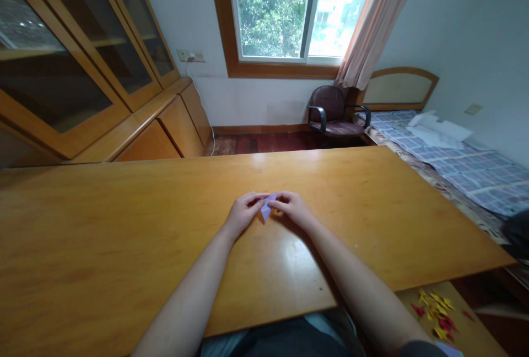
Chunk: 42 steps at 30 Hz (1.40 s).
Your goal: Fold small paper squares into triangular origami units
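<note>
A small light-purple folded paper piece (266,206) is pinched between both hands over the middle of a wide wooden table (124,219). My left hand (243,212) grips its left side with thumb and fingers closed. My right hand (291,206) grips its right side the same way. A tiny yellow scrap shows just under my right fingers. Both forearms reach in from the near edge.
Several red and yellow folded paper pieces (436,307) lie on a lower surface at the bottom right. A dark red armchair (335,114) stands beyond the table under the window. A bed (463,158) lies to the right, glass-door cabinets (82,59) to the left.
</note>
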Available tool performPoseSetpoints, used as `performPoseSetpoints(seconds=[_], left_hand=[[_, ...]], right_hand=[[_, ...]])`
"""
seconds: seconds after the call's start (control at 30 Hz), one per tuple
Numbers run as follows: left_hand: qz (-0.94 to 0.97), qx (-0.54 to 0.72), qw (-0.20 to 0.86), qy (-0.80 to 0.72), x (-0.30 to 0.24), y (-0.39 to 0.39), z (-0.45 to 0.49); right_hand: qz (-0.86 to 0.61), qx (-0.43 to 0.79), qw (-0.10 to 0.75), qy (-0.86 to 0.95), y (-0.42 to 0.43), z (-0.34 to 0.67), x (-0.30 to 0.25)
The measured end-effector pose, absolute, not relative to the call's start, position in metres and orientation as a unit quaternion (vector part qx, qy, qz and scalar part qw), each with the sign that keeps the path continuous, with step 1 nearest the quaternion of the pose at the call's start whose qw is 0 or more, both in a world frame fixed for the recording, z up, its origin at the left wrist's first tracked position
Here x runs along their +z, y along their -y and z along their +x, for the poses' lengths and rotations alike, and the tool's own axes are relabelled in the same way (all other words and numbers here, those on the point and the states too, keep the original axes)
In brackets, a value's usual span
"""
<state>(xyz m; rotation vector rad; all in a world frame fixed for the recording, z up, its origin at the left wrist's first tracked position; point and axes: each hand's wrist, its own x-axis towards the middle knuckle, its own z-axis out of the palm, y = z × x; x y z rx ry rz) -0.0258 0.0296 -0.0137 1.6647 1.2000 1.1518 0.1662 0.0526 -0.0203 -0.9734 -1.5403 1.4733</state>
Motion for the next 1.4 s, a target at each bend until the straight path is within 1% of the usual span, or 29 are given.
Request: performPoseSetpoints(seconds=[0.1,0.23,0.53,0.77,1.0,1.13,1.33,1.4], left_hand=[[0.658,0.449,0.377,-0.473,-0.013,-0.03,-0.026],[0.669,0.438,0.375,-0.468,-0.012,-0.03,-0.026],[0.671,0.429,0.387,-0.465,-0.013,-0.03,-0.025],[0.675,0.422,0.388,-0.465,-0.012,-0.03,-0.025],[0.67,0.421,0.393,-0.469,-0.013,-0.03,-0.024],[0.642,0.444,0.402,-0.479,-0.019,-0.033,-0.026],[0.606,0.458,0.422,-0.495,-0.024,-0.035,-0.027],[0.607,0.456,0.422,-0.495,-0.022,-0.034,-0.026]], right_hand=[[-0.376,0.575,0.383,0.618,-0.052,0.166,-0.02],[-0.401,0.563,0.387,0.611,-0.052,0.166,-0.018],[-0.43,0.559,0.459,0.541,-0.057,0.17,-0.021],[-0.43,0.559,0.479,0.522,-0.059,0.169,-0.026],[-0.427,0.555,0.48,0.529,-0.06,0.169,-0.027],[-0.425,0.55,0.472,0.543,-0.06,0.167,-0.025],[-0.406,0.545,0.422,0.601,-0.053,0.162,-0.022],[-0.404,0.539,0.418,0.609,-0.052,0.162,-0.023]])
